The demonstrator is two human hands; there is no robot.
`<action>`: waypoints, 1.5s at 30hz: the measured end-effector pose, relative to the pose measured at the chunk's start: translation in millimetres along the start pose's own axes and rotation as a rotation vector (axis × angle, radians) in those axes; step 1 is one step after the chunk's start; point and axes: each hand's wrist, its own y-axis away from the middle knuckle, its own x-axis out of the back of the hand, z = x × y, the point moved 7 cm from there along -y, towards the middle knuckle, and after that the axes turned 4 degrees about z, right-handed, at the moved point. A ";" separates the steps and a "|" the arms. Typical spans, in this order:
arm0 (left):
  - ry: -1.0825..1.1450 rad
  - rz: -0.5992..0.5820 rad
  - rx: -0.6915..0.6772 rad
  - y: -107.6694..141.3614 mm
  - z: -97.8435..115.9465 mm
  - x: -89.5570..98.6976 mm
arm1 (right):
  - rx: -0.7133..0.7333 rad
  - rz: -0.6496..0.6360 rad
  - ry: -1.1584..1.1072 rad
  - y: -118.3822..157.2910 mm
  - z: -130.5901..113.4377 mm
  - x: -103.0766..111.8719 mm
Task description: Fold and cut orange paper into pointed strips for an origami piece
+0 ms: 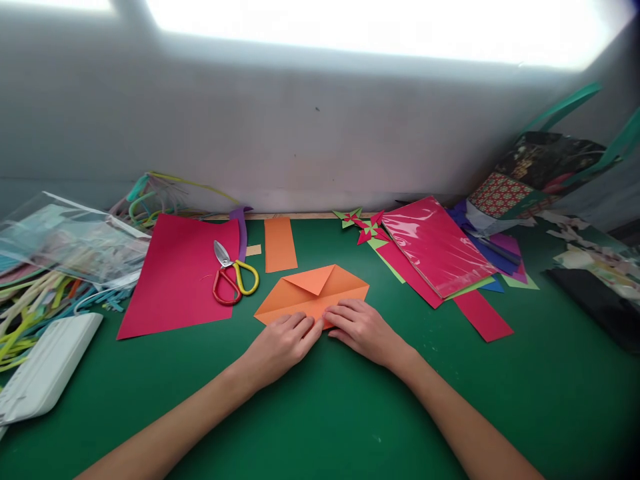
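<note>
Orange paper (311, 303): on the green desk (310, 427), far point folded down.
Left hand (287, 341), right hand (367, 332): half curled at its near edge; can't tell if they pinch.
Fold: near edge, maybe; probably needs firm, straight pressing.

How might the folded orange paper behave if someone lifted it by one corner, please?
The orange paper would probably feel light, being a thin sheet. It may bend along its visible creases, and its triangular flap might lift open, since nothing visible fastens it.
</note>
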 end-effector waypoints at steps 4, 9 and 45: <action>0.090 0.137 0.052 6.8 -11.8 5.4 | -0.080 0.066 -0.108 4.3 14.8 10.4; 0.376 0.182 0.341 14.6 -44.0 -3.9 | -0.249 0.108 -0.312 7.7 33.2 13.0; 0.247 -0.058 0.059 21.3 -17.4 3.6 | -0.034 -0.137 -0.136 9.7 3.8 13.6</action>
